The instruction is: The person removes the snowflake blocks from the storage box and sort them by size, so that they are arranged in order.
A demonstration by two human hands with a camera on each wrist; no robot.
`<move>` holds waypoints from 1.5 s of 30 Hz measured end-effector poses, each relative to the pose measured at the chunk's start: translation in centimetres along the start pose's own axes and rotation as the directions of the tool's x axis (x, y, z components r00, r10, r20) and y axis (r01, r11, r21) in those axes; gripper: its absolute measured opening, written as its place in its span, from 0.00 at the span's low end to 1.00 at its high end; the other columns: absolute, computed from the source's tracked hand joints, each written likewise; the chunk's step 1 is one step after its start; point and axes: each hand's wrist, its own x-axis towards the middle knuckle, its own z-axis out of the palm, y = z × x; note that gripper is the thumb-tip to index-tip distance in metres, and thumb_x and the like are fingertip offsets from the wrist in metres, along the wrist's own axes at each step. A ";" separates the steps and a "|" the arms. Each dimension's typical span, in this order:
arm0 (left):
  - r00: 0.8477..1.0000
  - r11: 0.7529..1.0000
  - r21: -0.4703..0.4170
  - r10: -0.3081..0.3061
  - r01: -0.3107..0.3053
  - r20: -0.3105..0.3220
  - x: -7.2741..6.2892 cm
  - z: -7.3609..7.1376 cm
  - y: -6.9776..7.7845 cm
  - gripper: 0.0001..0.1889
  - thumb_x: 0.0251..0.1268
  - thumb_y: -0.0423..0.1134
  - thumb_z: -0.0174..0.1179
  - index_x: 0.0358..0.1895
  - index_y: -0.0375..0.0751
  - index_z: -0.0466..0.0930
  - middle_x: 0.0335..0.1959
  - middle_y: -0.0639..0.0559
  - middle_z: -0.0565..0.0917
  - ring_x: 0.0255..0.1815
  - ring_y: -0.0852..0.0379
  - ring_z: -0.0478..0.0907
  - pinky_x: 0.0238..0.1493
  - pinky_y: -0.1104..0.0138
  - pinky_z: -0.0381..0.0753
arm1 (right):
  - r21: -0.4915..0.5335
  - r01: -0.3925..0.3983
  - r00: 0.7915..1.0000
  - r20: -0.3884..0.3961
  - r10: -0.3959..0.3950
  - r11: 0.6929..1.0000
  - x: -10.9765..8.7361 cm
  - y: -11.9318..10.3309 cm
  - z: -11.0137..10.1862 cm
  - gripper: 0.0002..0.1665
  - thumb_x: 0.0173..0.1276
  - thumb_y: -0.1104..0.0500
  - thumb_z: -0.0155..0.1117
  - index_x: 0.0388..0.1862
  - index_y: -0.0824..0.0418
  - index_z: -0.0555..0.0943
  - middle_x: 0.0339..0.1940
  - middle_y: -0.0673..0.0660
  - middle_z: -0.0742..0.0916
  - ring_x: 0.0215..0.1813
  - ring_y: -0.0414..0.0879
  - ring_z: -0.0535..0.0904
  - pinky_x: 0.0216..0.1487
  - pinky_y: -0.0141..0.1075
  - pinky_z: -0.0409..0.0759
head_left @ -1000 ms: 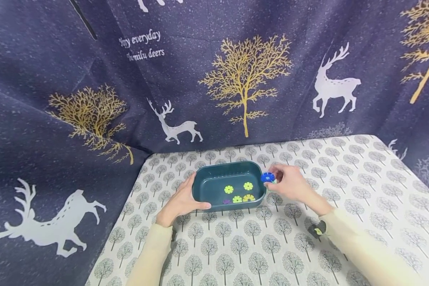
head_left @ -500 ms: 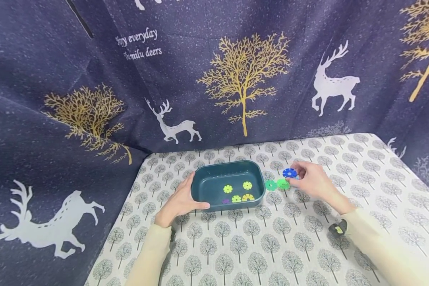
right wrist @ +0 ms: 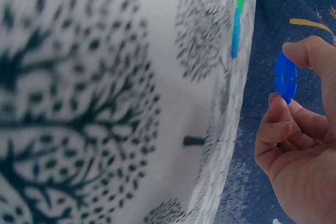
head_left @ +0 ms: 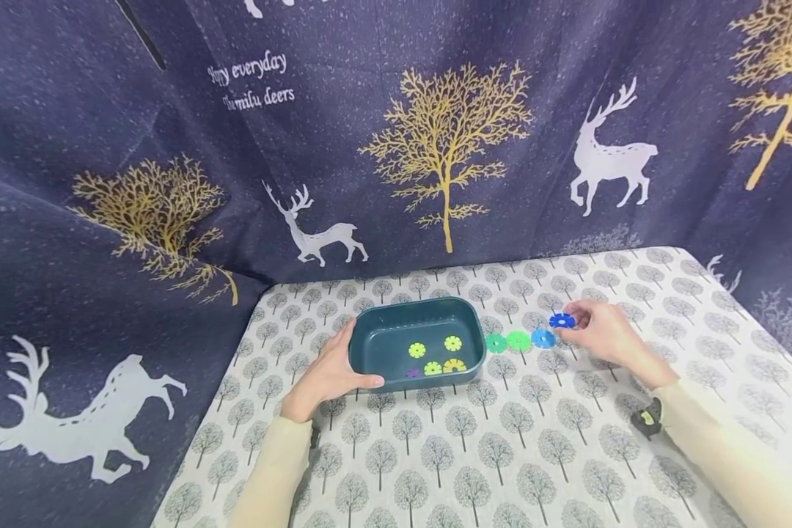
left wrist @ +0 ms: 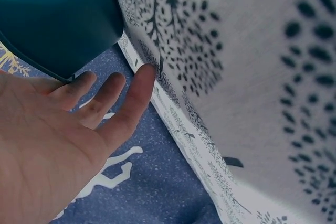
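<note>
A dark blue flower-shaped snowflake disc (head_left: 562, 321) is pinched by my right hand (head_left: 607, 334) between thumb and fingertips. The same blue disc (right wrist: 285, 77) is seen near edge-on in the right wrist view. It is held above a light blue disc (head_left: 543, 338), which lies on the table in a row with a green disc (head_left: 519, 341) and a teal-green disc (head_left: 496, 343). At the left end of the dark teal tray (head_left: 383, 345), my left hand (head_left: 330, 374) rests with the thumb along the front wall. Its visible fingers look relaxed and spread in the left wrist view.
Inside the tray are several discs: yellow-green (head_left: 452, 343), a golden yellow one (head_left: 455, 365) and a purple one (head_left: 413, 373) partly hidden by the front wall. A tree-print cloth (head_left: 462, 455) covers the table. Behind stands a dark blue curtain (head_left: 534, 198).
My right hand has moved to the right, away from the tray, with the dark blue disc. The row of discs it hid at first now shows, including the light blue one. My left hand stays put.
</note>
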 end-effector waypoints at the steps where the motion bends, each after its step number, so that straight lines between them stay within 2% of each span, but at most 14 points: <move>1: 1.000 1.000 0.002 0.000 0.000 0.000 0.0 0.0 0.0 0.75 0.48 0.66 0.83 0.92 0.53 0.38 0.94 0.40 0.47 0.92 0.30 0.47 0.80 0.23 0.62 | -0.005 -0.004 1.000 0.007 0.004 1.000 0.0 0.2 0.0 0.33 0.65 0.53 0.81 0.61 0.74 0.84 0.41 0.63 0.91 0.38 0.45 0.83 0.36 0.30 0.80; 6: 1.000 1.000 -0.007 0.011 -0.012 -0.005 -0.1 -0.2 -0.2 0.75 0.49 0.66 0.83 0.92 0.53 0.38 0.93 0.39 0.47 0.92 0.29 0.46 0.80 0.23 0.61 | -0.037 0.003 1.000 0.026 -0.002 0.999 0.4 1.0 0.3 0.32 0.64 0.52 0.83 0.57 0.73 0.85 0.39 0.62 0.92 0.36 0.45 0.83 0.39 0.33 0.79; 12: 0.999 0.999 -0.022 -0.032 0.032 -0.011 -0.8 -0.6 -0.8 0.75 0.49 0.64 0.84 0.92 0.55 0.37 0.94 0.41 0.45 0.93 0.30 0.45 0.82 0.24 0.60 | -0.037 0.050 0.996 0.069 -0.048 0.998 1.6 1.3 1.1 0.23 0.63 0.51 0.84 0.48 0.66 0.88 0.36 0.58 0.92 0.35 0.43 0.83 0.42 0.36 0.79; 16: 1.000 1.000 -0.023 -0.019 0.019 -0.011 -0.8 -0.6 -0.9 0.75 0.49 0.65 0.84 0.92 0.54 0.37 0.94 0.41 0.45 0.93 0.30 0.46 0.82 0.24 0.60 | -0.050 0.047 0.995 0.087 -0.042 0.998 1.8 1.6 1.3 0.21 0.61 0.52 0.86 0.44 0.63 0.88 0.35 0.56 0.92 0.35 0.42 0.83 0.41 0.36 0.79; 22: 1.000 1.000 -0.008 -0.001 0.000 -0.009 -0.5 -0.5 -0.6 0.74 0.51 0.64 0.83 0.92 0.52 0.37 0.94 0.40 0.46 0.92 0.30 0.46 0.81 0.24 0.62 | -0.036 0.024 0.991 0.132 -0.019 0.999 1.6 1.8 0.9 0.20 0.61 0.55 0.84 0.47 0.64 0.87 0.38 0.58 0.91 0.37 0.45 0.83 0.40 0.35 0.79; 28: 1.000 1.000 0.001 -0.002 0.002 -0.007 -0.4 -0.3 -0.4 0.75 0.50 0.64 0.83 0.92 0.52 0.37 0.93 0.38 0.46 0.92 0.29 0.47 0.81 0.23 0.61 | -0.039 0.003 0.987 0.163 0.004 0.999 1.5 1.7 0.6 0.22 0.63 0.55 0.82 0.50 0.64 0.87 0.40 0.59 0.91 0.40 0.48 0.84 0.41 0.37 0.80; 36: 1.000 1.000 -0.014 -0.002 0.002 0.001 -0.1 -0.2 -0.1 0.75 0.50 0.64 0.84 0.92 0.53 0.37 0.94 0.41 0.45 0.93 0.31 0.47 0.82 0.25 0.61 | -0.062 -0.005 0.987 0.160 0.015 0.998 1.1 2.2 0.4 0.26 0.64 0.51 0.82 0.55 0.64 0.88 0.47 0.63 0.93 0.48 0.56 0.87 0.50 0.51 0.85; 45: 1.000 1.000 -0.012 0.006 -0.006 0.009 0.1 0.0 0.2 0.75 0.50 0.64 0.84 0.92 0.53 0.36 0.94 0.41 0.45 0.93 0.31 0.45 0.82 0.24 0.60 | -0.045 -0.027 0.980 0.195 0.036 0.999 0.8 2.4 0.0 0.29 0.64 0.52 0.82 0.58 0.67 0.86 0.46 0.63 0.92 0.46 0.54 0.85 0.45 0.43 0.82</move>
